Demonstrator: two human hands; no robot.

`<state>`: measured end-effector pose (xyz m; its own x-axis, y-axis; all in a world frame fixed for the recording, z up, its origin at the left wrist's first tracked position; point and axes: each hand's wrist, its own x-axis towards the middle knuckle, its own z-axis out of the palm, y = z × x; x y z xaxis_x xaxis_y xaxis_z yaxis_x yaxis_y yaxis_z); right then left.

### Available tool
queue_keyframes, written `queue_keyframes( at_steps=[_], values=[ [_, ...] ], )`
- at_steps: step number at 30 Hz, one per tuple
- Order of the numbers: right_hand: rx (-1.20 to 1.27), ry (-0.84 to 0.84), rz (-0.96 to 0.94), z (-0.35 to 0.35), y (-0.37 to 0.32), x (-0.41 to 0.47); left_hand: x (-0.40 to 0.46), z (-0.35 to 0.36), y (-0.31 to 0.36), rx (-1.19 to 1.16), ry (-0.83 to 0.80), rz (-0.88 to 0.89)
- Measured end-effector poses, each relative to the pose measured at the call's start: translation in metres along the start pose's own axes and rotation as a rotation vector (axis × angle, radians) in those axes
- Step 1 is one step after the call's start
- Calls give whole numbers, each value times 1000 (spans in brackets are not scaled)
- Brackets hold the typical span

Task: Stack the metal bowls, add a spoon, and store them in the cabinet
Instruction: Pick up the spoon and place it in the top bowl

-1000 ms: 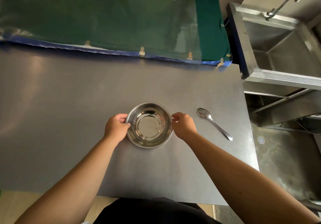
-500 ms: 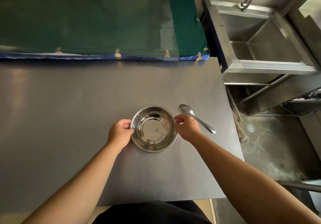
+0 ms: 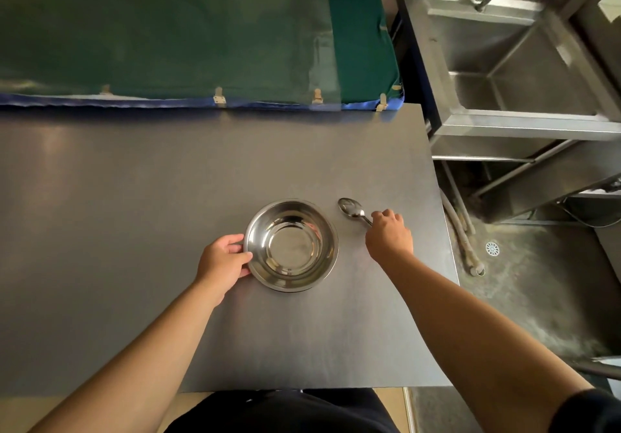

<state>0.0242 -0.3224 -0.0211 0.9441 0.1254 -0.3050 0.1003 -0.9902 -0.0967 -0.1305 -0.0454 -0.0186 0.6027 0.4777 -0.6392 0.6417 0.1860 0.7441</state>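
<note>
Bowl [image 3: 291,245] sits mid-tabletop [image 3: 134,197], open room left and behind. Left hand [image 3: 223,262] fingers curl on its rim; right hand [image 3: 389,235] fingers close over spoon [image 3: 353,210] handle near the right edge, sink [image 3: 524,73] beyond.

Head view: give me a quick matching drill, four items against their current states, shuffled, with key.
Items:
1. metal bowls
2. spoon
3. left hand
4. sink

States:
A. right of the table, nothing seen in its basin
B. on the bowl rim
C. nested, on the table
D. handle under the right hand

Pairs: 1-C, 2-D, 3-B, 4-A
</note>
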Motion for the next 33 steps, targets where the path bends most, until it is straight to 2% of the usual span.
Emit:
queue_keyframes(
  at_steps=[8,14,18,24,30,33],
  values=[
    [-54,-44,19,7,4,2,-4,1,-2,-13,2,-1],
    [88,-144,89,7,5,-5,-3,2,-3,-18,12,-4],
    [216,-111,116,3,4,-16,-4,1,-2,-29,-4,-8],
    [337,20,-18,-12,-23,-44,-2,-3,-1,-30,-32,-10],
    [372,25,-198,-8,-64,-66,1,-6,0,18,-58,4],
    [312,4,-258,0,-79,-73,2,-8,1,67,-79,22]
  ],
)
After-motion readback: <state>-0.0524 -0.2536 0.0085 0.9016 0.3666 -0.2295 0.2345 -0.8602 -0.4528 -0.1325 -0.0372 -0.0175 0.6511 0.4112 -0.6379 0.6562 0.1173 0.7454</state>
